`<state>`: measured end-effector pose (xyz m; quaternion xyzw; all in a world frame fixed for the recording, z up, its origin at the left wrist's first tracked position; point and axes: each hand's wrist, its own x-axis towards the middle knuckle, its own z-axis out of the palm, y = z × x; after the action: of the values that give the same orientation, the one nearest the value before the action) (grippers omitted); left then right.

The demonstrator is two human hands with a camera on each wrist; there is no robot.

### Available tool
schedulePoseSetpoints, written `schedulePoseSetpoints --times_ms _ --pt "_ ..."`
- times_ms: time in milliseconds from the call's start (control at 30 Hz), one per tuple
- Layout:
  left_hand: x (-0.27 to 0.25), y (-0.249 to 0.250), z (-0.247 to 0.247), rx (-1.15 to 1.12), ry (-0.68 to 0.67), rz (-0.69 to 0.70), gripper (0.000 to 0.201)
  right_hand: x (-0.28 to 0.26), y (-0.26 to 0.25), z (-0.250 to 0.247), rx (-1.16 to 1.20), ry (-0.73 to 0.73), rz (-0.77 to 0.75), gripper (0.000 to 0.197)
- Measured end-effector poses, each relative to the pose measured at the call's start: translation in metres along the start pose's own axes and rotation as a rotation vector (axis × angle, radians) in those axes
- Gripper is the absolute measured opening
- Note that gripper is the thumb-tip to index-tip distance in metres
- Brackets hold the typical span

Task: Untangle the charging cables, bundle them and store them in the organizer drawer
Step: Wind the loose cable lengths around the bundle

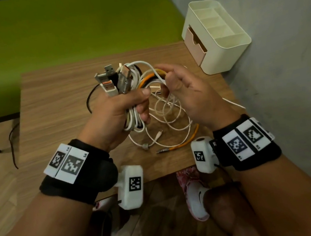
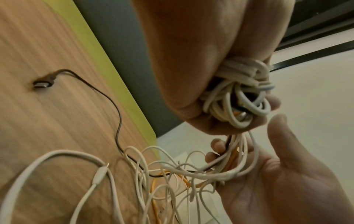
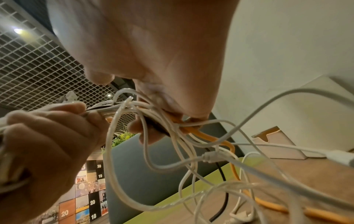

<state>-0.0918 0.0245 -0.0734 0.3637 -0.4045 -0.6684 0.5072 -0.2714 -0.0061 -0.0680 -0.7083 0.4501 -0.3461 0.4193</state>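
Note:
My left hand grips a thick bundle of charging cables, mostly white with one black and one orange, and several USB plugs stick up out of the fist. Just to its right my right hand has its fingers curled round the strands that run out of the bundle; the right wrist view shows the orange cable and white ones passing under those fingers. Loose white loops and the orange cable's tail lie on the wooden table. The cream organizer stands at the table's far right corner, its tan drawer partly pulled out.
A black cable trails off the table's left side toward the floor. A green surface lies beyond the table and a grey wall runs along its right side. Below the near edge are my knees and a white shoe.

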Motion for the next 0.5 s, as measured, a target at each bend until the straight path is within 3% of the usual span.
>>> schedulePoseSetpoints --times_ms 200,333,500 --pt "0.002 -0.005 0.003 -0.010 0.060 0.021 0.018 0.004 -0.003 0.009 -0.052 0.129 -0.070 0.025" --pt "0.004 -0.009 0.004 -0.020 0.173 0.037 0.035 0.004 -0.004 0.016 -0.047 0.146 -0.040 0.033" --pt "0.005 -0.012 0.010 -0.143 0.154 0.041 0.037 0.002 -0.010 0.022 -0.012 0.085 0.060 0.043"
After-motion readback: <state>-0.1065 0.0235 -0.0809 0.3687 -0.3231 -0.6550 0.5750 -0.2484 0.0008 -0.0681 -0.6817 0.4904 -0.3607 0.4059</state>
